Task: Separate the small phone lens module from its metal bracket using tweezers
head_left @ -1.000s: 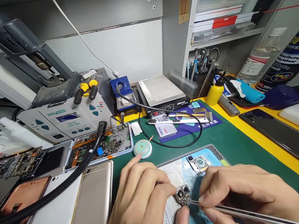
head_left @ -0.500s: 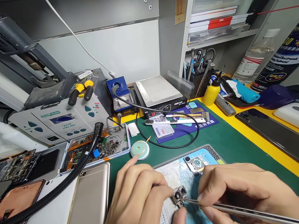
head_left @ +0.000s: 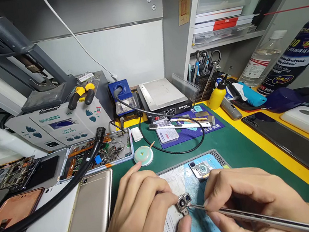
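Observation:
A small camera module (head_left: 182, 203) with dark round lenses is pinched between the index finger and thumb of my left hand (head_left: 145, 206), over a blue and white work pad (head_left: 171, 179). My right hand (head_left: 247, 195) grips a thin metal tool (head_left: 253, 218) between thumb and fingers. The tool's tip touches the lower right side of the module. Just beyond my right hand, a metal part with a lens and a round disc (head_left: 200, 170) lies on the pad, partly hidden by my fingers.
Phones (head_left: 84, 219) lie at the left, near a tray of circuit parts (head_left: 114, 150) crossed by a black hose (head_left: 80, 183). A round green-white tin (head_left: 143, 155) sits beyond my left hand. A dark phone (head_left: 294, 141) rests at the right; a black cable (head_left: 174, 152) loops behind.
The whole view has shifted slightly. Both hands keep nearly the same pose, with the tool tip still against the module.

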`<state>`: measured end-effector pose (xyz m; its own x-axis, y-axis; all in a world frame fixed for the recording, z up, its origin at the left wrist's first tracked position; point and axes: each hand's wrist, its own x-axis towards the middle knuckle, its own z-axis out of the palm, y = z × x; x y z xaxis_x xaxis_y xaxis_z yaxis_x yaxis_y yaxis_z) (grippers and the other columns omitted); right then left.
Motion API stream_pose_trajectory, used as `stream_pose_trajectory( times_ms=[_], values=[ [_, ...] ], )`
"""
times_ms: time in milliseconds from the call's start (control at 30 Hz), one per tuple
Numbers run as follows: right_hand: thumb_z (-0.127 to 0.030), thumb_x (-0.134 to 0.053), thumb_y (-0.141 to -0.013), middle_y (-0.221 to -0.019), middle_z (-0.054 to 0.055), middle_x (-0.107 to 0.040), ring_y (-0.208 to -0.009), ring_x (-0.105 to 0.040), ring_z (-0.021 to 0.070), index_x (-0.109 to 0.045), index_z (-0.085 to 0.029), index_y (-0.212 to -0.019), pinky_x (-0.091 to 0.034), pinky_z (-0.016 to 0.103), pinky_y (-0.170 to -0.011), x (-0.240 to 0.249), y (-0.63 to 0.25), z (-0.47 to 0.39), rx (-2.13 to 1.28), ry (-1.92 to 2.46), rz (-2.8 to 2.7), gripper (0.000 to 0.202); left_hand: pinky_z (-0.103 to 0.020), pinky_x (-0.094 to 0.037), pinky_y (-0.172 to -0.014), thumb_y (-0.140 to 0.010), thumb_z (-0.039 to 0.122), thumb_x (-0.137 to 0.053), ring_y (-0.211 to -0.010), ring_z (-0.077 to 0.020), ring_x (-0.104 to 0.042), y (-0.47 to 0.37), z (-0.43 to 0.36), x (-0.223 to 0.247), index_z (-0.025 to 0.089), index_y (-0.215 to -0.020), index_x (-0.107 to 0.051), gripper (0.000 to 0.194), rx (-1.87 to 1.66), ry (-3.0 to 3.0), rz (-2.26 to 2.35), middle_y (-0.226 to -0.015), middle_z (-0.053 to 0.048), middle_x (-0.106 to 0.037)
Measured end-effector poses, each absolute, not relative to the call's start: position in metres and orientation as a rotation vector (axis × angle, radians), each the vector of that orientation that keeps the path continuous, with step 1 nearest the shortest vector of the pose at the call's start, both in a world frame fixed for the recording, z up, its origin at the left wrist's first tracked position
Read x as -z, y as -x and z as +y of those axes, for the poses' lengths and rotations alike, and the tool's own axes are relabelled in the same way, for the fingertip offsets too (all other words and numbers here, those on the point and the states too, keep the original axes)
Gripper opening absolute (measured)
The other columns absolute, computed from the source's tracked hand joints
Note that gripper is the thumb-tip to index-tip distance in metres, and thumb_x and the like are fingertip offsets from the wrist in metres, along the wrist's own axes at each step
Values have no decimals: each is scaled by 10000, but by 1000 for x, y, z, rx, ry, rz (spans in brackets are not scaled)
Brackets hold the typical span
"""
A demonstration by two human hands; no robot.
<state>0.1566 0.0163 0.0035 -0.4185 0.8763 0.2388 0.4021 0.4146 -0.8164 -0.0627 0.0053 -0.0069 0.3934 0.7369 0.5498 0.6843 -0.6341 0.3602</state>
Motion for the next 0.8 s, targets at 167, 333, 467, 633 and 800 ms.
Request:
stream_pose_trajectory(
  times_ms=[167, 333, 467, 633, 800],
  values=[
    [-27, -674, -758, -628, -46, -680, -501, -644, 120, -637, -219, -749, -495, 217, -501, -5, -158, 14, -895, 1077, -2003, 196, -469, -419, -1092, -778, 111, -690, -937, -190, -588, 62, 5, 7, 184, -888, -652, 137, -1079, -2562, 1311, -888, -26, -638],
    [-29, -688, -752, -639, -52, -655, -496, -632, 114, -626, -226, -758, -475, 220, -486, -3, -161, 13, -887, 1047, -2032, 206, -473, -417, -1092, -778, 100, -684, -937, -191, -590, 62, 4, 7, 184, -882, -653, 137, -1067, -2555, 1309, -882, -25, -642],
    [-26, -704, -748, -652, -44, -626, -526, -632, 133, -611, -235, -785, -479, 234, -501, 3, -163, 14, -890, 989, -1992, 232, -487, -421, -1088, -786, 121, -695, -929, -195, -590, 62, 4, 7, 189, -897, -654, 137, -1061, -2554, 1316, -886, -24, -648],
    [-8, -703, -747, -693, -24, -652, -563, -636, 141, -625, -247, -829, -506, 239, -545, 3, -161, 14, -873, 864, -1949, 264, -499, -420, -1093, -783, 116, -685, -916, -192, -595, 62, 3, 6, 188, -881, -657, 125, -1111, -2541, 1330, -871, -20, -653],
    [35, -700, -724, -718, 20, -712, -592, -682, 161, -669, -226, -859, -545, 239, -571, -6, -162, 24, -889, 758, -1998, 295, -478, -424, -1102, -782, 126, -715, -879, -177, -596, 63, 4, 5, 189, -885, -666, 131, -1140, -2579, 1303, -850, -9, -655]
  ],
)
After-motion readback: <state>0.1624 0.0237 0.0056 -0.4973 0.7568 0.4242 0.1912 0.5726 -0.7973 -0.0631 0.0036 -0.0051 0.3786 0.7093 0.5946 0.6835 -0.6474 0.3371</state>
